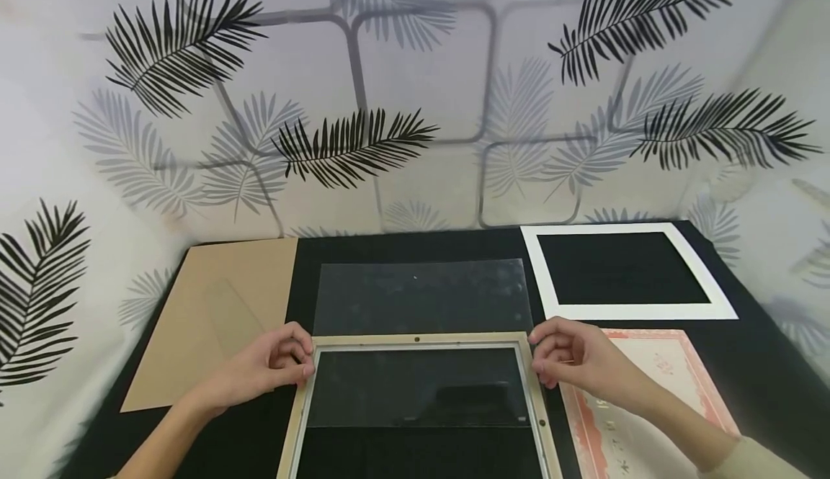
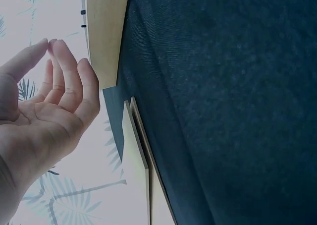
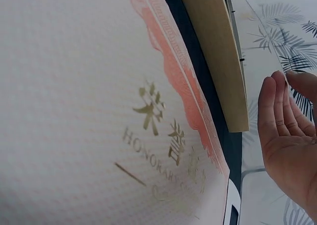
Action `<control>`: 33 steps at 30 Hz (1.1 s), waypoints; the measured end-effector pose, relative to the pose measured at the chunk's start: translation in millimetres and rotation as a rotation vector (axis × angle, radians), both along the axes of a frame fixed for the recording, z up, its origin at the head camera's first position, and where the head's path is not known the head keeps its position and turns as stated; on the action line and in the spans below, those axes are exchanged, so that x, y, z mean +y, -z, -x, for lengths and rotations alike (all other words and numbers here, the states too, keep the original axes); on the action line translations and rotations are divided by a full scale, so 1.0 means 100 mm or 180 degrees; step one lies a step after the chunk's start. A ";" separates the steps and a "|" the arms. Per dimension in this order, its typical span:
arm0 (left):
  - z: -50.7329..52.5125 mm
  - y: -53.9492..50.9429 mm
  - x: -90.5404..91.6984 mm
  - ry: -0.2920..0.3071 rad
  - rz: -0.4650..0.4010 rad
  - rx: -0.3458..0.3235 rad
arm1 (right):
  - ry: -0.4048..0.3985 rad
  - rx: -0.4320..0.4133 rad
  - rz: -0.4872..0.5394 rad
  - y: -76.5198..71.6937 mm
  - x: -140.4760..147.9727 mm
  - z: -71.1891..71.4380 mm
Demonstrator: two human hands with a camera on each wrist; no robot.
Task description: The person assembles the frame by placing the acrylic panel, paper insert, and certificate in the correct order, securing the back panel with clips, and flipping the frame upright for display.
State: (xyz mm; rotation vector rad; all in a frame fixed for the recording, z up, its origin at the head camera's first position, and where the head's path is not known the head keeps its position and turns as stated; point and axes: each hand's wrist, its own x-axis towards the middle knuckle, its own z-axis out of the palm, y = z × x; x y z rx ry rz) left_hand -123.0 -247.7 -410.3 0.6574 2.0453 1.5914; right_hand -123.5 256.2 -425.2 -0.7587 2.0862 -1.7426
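Pinching a clear rectangular sheet (image 1: 415,295) by its side edges, your left hand (image 1: 269,362) and right hand (image 1: 583,358) hold it over a pale wooden frame (image 1: 550,450) on a black tabletop (image 1: 752,356). A leaf-printed white backdrop (image 1: 428,184) rises behind; a flat tan board (image 1: 181,328) lies left, a white rectangular mat (image 1: 648,311) right.

Colourless sheet (image 1: 421,297), cream frame (image 1: 363,341), pink-edged certificate (image 1: 674,364), black cloth (image 1: 765,378)

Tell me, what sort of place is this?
It looks like an indoor craft table, though I can't say whose. There's a picture frame, an honorary certificate beside it, and a leaf-patterned backdrop behind.
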 end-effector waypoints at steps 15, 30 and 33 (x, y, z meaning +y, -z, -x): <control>-0.06 0.07 -0.05 0.0201 -0.0092 -0.0026 | 0.0007 -0.0136 -0.0108 0.05 0.03 -0.12; -0.19 0.06 -0.08 0.0141 0.0232 0.0068 | -0.0146 -0.0339 -0.0030 0.06 -0.01 -0.27; -0.20 0.07 -0.09 0.0198 0.0284 0.0201 | -0.0154 -0.0395 -0.0097 0.06 -0.01 -0.30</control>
